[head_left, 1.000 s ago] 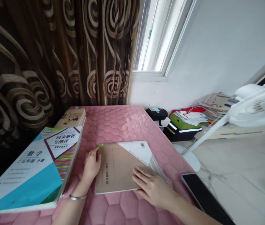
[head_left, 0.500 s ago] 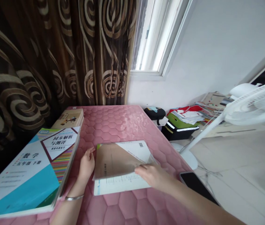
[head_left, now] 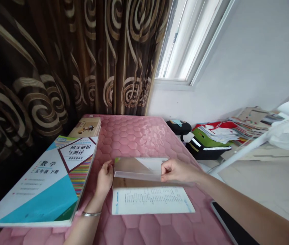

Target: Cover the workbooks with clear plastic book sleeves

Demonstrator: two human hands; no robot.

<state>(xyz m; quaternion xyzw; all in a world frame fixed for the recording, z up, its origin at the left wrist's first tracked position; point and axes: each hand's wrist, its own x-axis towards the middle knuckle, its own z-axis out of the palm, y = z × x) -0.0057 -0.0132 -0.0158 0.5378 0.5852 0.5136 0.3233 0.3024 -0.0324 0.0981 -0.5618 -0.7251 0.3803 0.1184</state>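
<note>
A book [head_left: 157,201] lies on the pink quilted surface before me, with a page of printed text showing at its near side. Over its far part is a brown and white cover [head_left: 134,164] with a green corner. A clear plastic book cover [head_left: 136,175] stands partly raised across the middle. My right hand [head_left: 173,170] pinches the plastic's edge near the right side. At the book's left edge rests my left hand [head_left: 105,178], its fingers loosely bent against the side and a silver bangle on the wrist.
On the left lies a stack of workbooks [head_left: 49,183], with tan books [head_left: 86,127] behind it. A dark flat device [head_left: 231,224] sits at the right edge. Beyond are a white fan [head_left: 287,132], a green and black bag [head_left: 208,144] and piled papers [head_left: 251,119]. A patterned curtain [head_left: 95,61] hangs behind.
My right hand has moved away from me and raised the plastic's near edge, uncovering more of the printed page. My left hand stays by the book's left edge. The view has shifted left.
</note>
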